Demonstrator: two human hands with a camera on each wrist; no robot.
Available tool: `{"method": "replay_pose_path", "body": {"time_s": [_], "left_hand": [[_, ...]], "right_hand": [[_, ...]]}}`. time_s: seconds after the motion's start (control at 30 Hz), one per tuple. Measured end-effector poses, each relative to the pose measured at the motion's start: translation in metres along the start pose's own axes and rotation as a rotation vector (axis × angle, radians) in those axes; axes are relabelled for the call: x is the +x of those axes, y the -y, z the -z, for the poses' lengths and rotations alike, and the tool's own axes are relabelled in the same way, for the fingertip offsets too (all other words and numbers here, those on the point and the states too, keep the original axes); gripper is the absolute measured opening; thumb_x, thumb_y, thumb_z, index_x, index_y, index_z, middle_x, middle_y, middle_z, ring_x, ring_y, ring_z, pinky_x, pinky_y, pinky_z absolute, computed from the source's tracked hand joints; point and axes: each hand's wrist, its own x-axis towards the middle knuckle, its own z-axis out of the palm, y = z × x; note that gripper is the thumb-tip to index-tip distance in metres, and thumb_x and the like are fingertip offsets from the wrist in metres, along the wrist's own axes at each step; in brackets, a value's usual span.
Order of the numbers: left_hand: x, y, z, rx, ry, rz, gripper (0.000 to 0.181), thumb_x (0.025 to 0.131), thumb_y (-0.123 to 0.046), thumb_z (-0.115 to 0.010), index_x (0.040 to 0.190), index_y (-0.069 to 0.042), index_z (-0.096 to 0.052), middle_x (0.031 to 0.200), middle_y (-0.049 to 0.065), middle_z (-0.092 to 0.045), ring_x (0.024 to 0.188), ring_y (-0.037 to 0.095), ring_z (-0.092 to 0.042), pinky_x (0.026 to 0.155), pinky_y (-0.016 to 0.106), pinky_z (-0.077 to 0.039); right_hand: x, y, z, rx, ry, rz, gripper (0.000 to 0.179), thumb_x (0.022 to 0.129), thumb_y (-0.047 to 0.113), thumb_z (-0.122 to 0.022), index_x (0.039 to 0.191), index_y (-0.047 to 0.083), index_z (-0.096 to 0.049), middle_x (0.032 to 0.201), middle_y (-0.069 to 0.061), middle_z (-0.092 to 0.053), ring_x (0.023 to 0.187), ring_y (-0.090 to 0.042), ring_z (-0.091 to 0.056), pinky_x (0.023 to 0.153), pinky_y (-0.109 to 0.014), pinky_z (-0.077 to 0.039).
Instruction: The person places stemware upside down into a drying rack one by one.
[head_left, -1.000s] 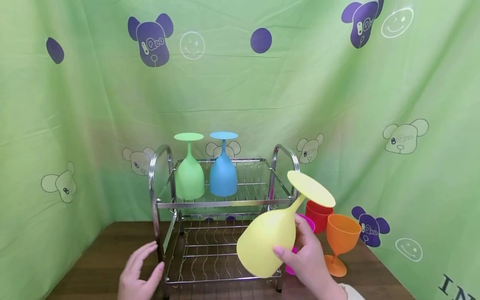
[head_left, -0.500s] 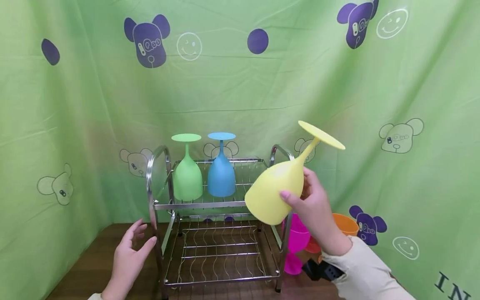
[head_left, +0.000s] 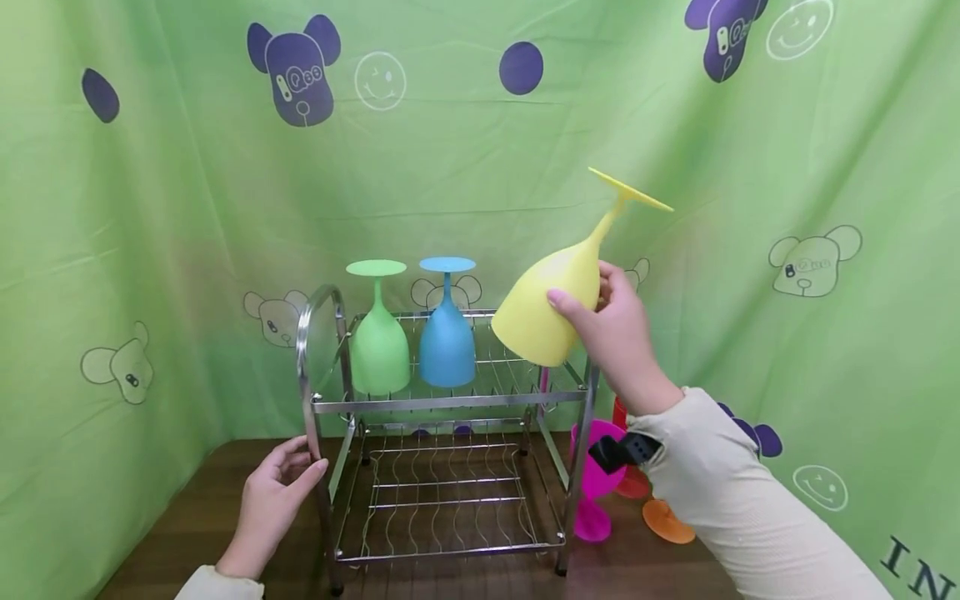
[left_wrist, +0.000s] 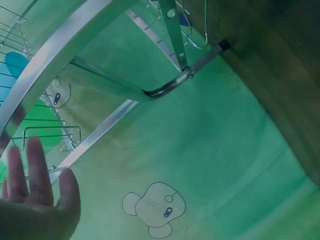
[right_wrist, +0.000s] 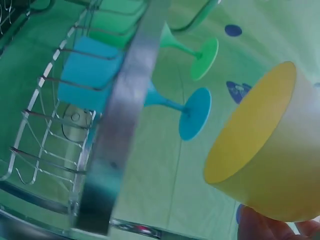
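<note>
Green cloth [head_left: 480, 167] printed with round-eared heads and smiling faces hangs around a brown, wood-grained surface [head_left: 180, 517]. Grasping a yellow goblet [head_left: 543, 304] by its bowl, the right hand [head_left: 618, 333] has its thumb on the near side and its fingers behind. That goblet is tilted with its foot up to the right and its mouth down to the left, raised in front of or over the right part of the rack's upper tier [head_left: 450, 404]; the right wrist view shows it apart from the nearest metal bar. The left hand [head_left: 273, 492] holds nothing, fingers relaxed and thumb spread, right at the rack's left front post [head_left: 324, 508]; whether it touches the metal I cannot tell. A black strap [head_left: 622, 452] sits at the right wrist, beside a cream sleeve [head_left: 750, 508]. Upside down on the upper tier, toward its left, stand a green goblet [head_left: 380, 354] and, just beside it, a blue goblet [head_left: 447, 350]. Beyond the rack's right side, a pink goblet [head_left: 602, 479] stands upright near a red goblet [head_left: 633, 483] and an orange goblet [head_left: 669, 523], both largely hidden by the right arm.
</note>
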Motion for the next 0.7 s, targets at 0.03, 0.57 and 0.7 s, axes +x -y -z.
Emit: {"method": "replay_pose_path", "body": {"time_s": [0.03,0.57,0.7], "left_hand": [[0.0,-0.001,0.0,0.005,-0.005,-0.002,0.031,0.083,-0.005,-0.071,0.111,0.007,-0.063,0.092,0.016,-0.07,0.075,-0.006,-0.056,0.068,0.014,-0.044],[0.002,0.002,0.0,0.07,0.013,-0.121,0.012,0.083,-0.002,-0.071,0.091,0.004,-0.065,0.079,0.005,-0.066,0.068,-0.002,-0.054,0.061,0.02,-0.046],[0.002,0.002,0.0,0.09,0.012,-0.175,0.01,0.082,0.0,-0.071,0.09,0.003,-0.065,0.077,0.006,-0.066,0.065,-0.002,-0.053,0.059,0.021,-0.046]], "right_hand": [[0.003,0.002,-0.001,-0.025,-0.003,0.002,0.068,0.085,0.033,-0.068,0.138,0.003,-0.04,0.113,-0.018,-0.055,0.091,-0.02,-0.052,0.072,-0.023,-0.048],[0.036,0.016,-0.014,-0.293,0.036,-0.002,0.079,0.081,0.046,-0.07,0.139,0.003,-0.038,0.125,-0.019,-0.056,0.107,-0.033,-0.056,0.086,-0.046,-0.048],[0.042,0.019,-0.014,-0.329,0.059,-0.022,0.081,0.081,0.048,-0.069,0.139,0.003,-0.038,0.127,-0.018,-0.055,0.107,-0.033,-0.056,0.086,-0.047,-0.048]]}}
